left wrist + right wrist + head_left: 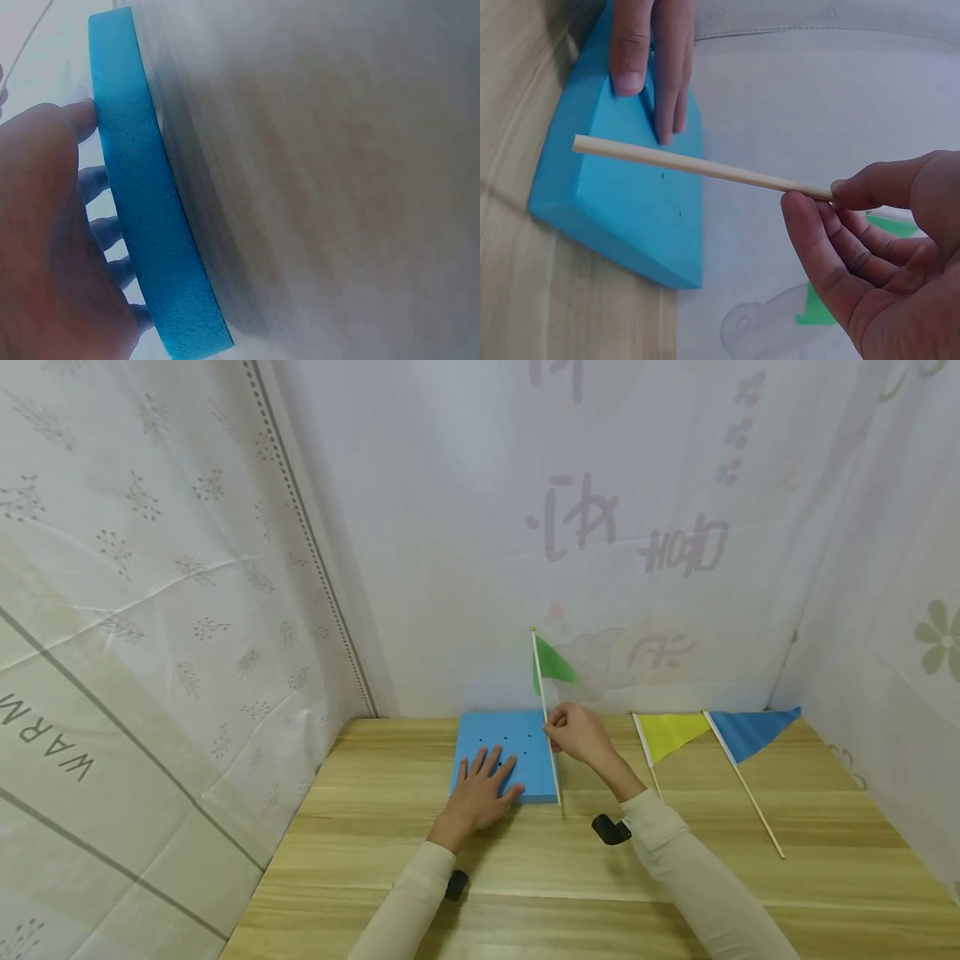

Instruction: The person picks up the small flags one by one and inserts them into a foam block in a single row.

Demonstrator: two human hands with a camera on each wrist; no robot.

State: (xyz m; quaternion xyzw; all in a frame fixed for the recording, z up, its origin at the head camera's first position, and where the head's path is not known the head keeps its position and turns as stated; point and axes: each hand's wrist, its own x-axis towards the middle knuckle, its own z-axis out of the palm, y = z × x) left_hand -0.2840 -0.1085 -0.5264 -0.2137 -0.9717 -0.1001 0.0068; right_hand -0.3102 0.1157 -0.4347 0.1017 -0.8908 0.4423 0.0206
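A blue foam block (487,724) with several small dark holes in its top lies on the table. My left hand (480,795) rests on it with fingers spread, and the left wrist view shows the fingertips against the block's (142,165) top. Between thumb and fingers my right hand (579,733) pinches the wooden stick of a green flag (555,664). The flag stands nearly upright, its cloth at the top. In the right wrist view the stick's (697,166) bare lower end is free, apart from the block's holes.
To the right, a yellow flag (671,735) and a blue flag (753,733) lie on the wooden table (540,885). A white printed curtain (450,568) hangs behind. Black devices (611,829) sit at both wrists.
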